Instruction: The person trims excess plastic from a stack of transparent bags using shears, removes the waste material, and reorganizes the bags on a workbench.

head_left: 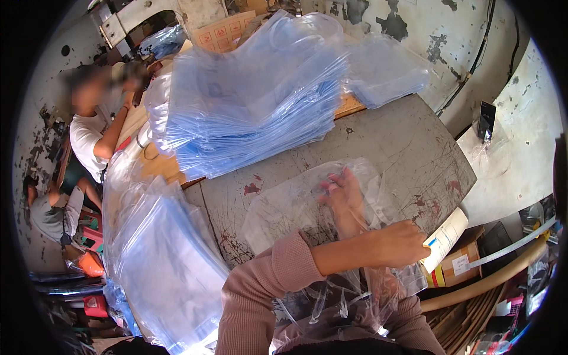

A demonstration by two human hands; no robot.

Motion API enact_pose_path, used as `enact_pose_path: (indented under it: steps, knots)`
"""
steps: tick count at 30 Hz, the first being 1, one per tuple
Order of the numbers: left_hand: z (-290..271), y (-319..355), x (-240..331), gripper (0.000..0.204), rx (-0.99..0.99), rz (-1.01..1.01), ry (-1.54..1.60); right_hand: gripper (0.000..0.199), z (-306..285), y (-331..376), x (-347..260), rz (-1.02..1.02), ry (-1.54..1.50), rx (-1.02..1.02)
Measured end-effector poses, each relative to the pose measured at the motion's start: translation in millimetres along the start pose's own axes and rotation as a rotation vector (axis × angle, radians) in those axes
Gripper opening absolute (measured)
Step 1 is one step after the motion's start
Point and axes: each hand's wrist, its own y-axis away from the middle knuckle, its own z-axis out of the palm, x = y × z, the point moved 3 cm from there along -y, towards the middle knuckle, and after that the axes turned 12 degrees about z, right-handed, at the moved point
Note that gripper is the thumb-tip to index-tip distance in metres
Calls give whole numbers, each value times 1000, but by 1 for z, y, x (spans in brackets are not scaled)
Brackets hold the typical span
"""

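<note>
A clear plastic bag (pixel 307 207) lies at the centre of a scratched grey desk (pixel 408 148); the right hand (pixel 346 195) is slipped inside it, fingers spread, while the left hand (pixel 405 242), crossed over to four o'clock, grips a white card (pixel 447 236). Two stacks of bluish bags (pixel 254 100) sit at eleven and eight o'clock, before a peeling wall (pixel 414 29), and two other people sit at nine o'clock.

Clear plastic bag (pixel 296 207), crumpled and limp, spread on the scratched grey tabletop, white card (pixel 445 238) tilted at the table's edge
</note>
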Motion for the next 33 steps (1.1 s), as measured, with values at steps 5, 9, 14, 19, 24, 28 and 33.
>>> enact_pose_path:
  steps: [5, 9, 14, 19, 24, 28, 33]
  knots:
    - [1, -3, 1, 15, 11, -30, 39, 63, 0, -3, 20, -106, -98, 131]
    - [-1, -1, 0, 15, 145, -56, -103, 63, 2, -4, 18, -95, 62, 51]
    - [-15, 1, -13, 14, 257, -166, -251, 56, 19, -9, -14, 271, 364, -186]
    - [-21, 2, -23, 12, 377, -213, -184, 31, 28, -43, -13, 438, 279, -255]
    - [-28, 2, -21, 10, 414, -232, -129, 35, 36, -49, -9, 500, 459, -493]
    - [-31, 3, -16, 7, 436, -229, -302, 35, 51, -30, -13, 60, 875, -64]
    - [-40, 4, -12, 5, 412, -178, -360, 40, 54, -19, -14, -531, 1142, 263]
